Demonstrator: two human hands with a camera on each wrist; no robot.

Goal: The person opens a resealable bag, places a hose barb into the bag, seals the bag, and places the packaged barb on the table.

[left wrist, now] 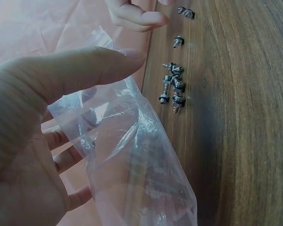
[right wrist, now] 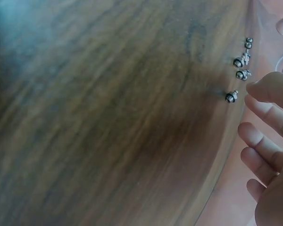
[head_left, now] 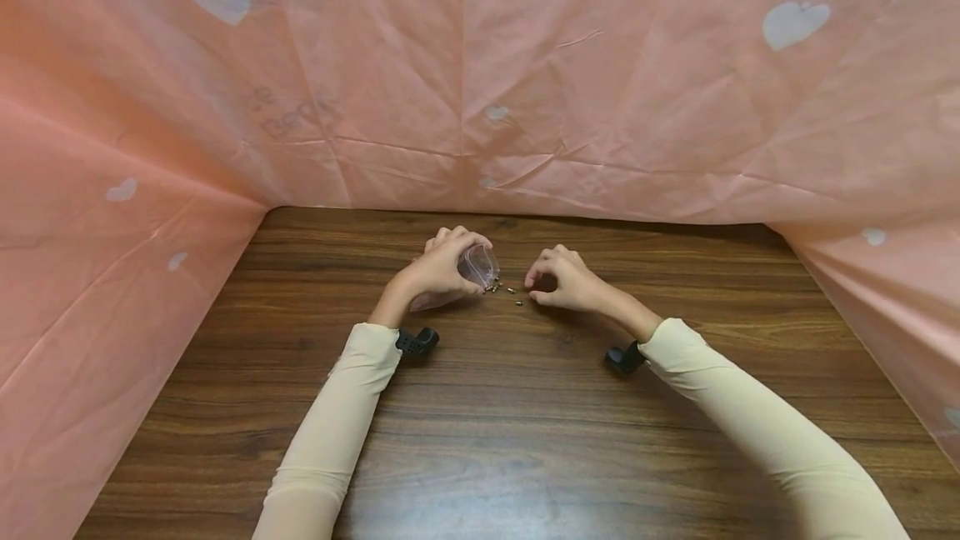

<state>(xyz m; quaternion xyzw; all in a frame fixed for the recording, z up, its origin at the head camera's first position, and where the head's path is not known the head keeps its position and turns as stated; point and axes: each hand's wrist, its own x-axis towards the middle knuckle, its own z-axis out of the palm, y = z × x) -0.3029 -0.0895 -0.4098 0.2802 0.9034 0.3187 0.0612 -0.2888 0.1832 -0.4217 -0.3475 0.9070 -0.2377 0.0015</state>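
My left hand (head_left: 438, 269) holds a clear plastic zip bag (left wrist: 132, 150), its thumb on one side of the mouth and its fingers on the other. The bag's mouth faces right in the head view. Several small metal fittings (left wrist: 177, 85) with dark rings lie on the table just by the bag's mouth, some clustered and some apart. To their right is my right hand (head_left: 566, 280), thumb and forefinger bent toward each other with a gap between the tips. Nothing shows in its fingers. In the right wrist view a fitting (right wrist: 231, 96) lies close to the fingertips.
The brown wood-grain table (head_left: 480, 407) stretches around both hands. A pink cloth (head_left: 480, 65) with white hearts hangs at the back and on both sides. Dark wrist devices sit on the left wrist (head_left: 417, 342) and the right wrist (head_left: 624, 359).
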